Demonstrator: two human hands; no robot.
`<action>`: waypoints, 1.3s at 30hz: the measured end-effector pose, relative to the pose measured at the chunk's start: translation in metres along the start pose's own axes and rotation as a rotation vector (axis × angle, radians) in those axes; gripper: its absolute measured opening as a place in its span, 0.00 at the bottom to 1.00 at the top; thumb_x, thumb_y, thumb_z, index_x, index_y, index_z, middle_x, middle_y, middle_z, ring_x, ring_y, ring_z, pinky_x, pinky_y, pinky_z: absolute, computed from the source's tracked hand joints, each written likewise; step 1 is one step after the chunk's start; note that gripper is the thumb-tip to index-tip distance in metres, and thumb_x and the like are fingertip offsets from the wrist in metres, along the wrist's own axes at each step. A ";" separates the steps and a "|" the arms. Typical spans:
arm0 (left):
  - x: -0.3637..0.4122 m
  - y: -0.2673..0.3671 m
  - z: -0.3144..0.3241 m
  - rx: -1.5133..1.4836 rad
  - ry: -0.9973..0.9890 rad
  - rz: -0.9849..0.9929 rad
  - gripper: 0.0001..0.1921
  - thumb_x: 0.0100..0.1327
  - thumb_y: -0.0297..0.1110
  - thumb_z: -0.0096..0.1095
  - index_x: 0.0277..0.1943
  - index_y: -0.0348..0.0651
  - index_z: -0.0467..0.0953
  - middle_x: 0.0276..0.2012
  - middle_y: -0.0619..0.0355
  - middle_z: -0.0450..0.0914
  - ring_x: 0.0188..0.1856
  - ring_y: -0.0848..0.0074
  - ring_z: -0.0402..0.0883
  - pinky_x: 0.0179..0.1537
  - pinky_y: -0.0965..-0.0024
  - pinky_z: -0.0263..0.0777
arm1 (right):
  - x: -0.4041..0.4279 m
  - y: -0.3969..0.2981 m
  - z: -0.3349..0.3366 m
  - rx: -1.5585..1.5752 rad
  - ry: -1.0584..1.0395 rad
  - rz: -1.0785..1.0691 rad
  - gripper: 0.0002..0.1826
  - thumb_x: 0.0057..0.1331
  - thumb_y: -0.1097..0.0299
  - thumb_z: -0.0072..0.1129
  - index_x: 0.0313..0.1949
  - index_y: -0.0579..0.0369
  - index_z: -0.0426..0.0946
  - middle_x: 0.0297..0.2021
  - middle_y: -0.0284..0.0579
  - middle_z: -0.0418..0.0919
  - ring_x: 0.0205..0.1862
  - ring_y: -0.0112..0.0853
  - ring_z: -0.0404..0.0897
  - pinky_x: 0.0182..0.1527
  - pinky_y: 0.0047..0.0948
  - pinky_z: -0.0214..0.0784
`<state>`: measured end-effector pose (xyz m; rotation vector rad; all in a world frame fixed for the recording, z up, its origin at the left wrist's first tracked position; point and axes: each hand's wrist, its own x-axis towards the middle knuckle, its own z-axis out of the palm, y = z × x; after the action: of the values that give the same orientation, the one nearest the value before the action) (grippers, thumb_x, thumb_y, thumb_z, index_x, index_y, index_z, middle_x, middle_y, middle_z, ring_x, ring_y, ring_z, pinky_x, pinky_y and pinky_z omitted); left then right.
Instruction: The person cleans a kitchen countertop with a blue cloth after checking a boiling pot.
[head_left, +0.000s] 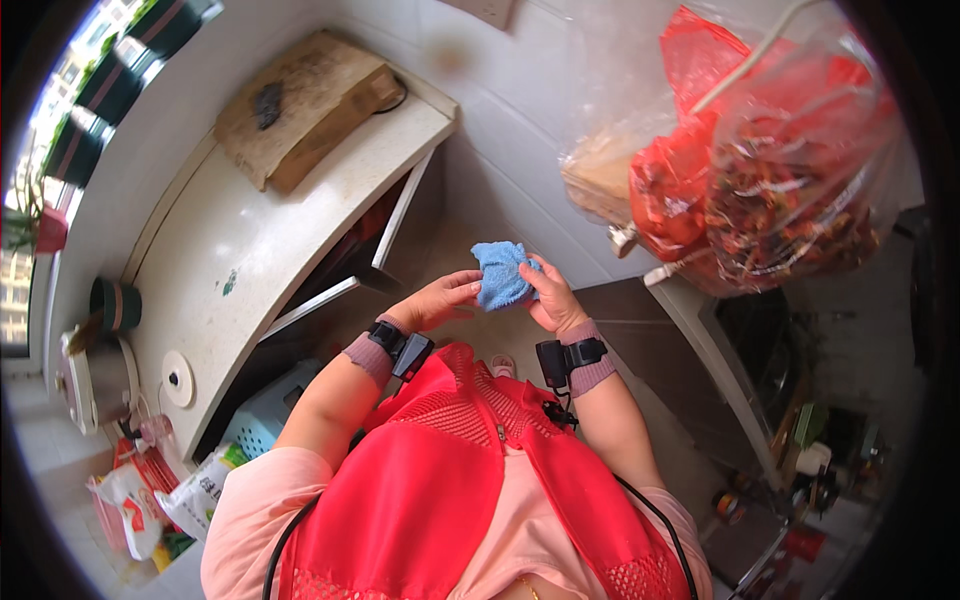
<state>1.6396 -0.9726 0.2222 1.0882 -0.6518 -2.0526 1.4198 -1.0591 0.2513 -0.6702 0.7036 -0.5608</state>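
Observation:
In front of my body I hold a folded blue terry cloth (501, 279) in my right hand (553, 296). The right thumb presses on the cloth's face, and the other fingers are mostly hidden behind it. My left hand (441, 298) is at the cloth's left edge, fingers stretched toward it. Its fingertips meet or nearly meet the fabric; no grip on it shows.
To the left, a white countertop (217, 225) bears a stained cardboard box (300, 105). Below it, cabinet doors (397, 217) stand ajar. Plastic bags (787, 202) hang at the upper right. A rice cooker (101, 379) and a round white lid (178, 379) sit at left.

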 end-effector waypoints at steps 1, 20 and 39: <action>0.013 -0.002 0.004 0.019 -0.039 -0.022 0.33 0.68 0.49 0.61 0.69 0.42 0.61 0.57 0.55 0.74 0.60 0.69 0.72 0.62 0.55 0.66 | -0.010 -0.001 -0.008 0.035 0.029 -0.064 0.17 0.72 0.64 0.54 0.56 0.58 0.71 0.50 0.42 0.78 0.53 0.29 0.77 0.57 0.37 0.70; 0.153 -0.026 0.223 0.147 -0.300 -0.143 0.22 0.61 0.32 0.69 0.56 0.38 0.71 0.48 0.57 0.79 0.52 0.68 0.77 0.57 0.59 0.70 | -0.244 -0.040 -0.187 0.020 0.782 -0.571 0.10 0.59 0.75 0.66 0.39 0.59 0.77 0.33 0.35 0.78 0.35 0.22 0.77 0.38 0.23 0.70; 0.276 -0.073 0.519 0.080 -0.735 -0.200 0.24 0.64 0.34 0.66 0.60 0.36 0.71 0.53 0.54 0.80 0.55 0.68 0.79 0.61 0.61 0.70 | -0.491 -0.070 -0.332 0.079 0.733 -0.806 0.22 0.65 0.73 0.61 0.57 0.59 0.68 0.48 0.39 0.74 0.47 0.26 0.75 0.50 0.27 0.71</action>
<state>1.0654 -1.0896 0.3042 0.4160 -1.0130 -2.6291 0.8472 -0.8998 0.3046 -0.6596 1.0760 -1.6203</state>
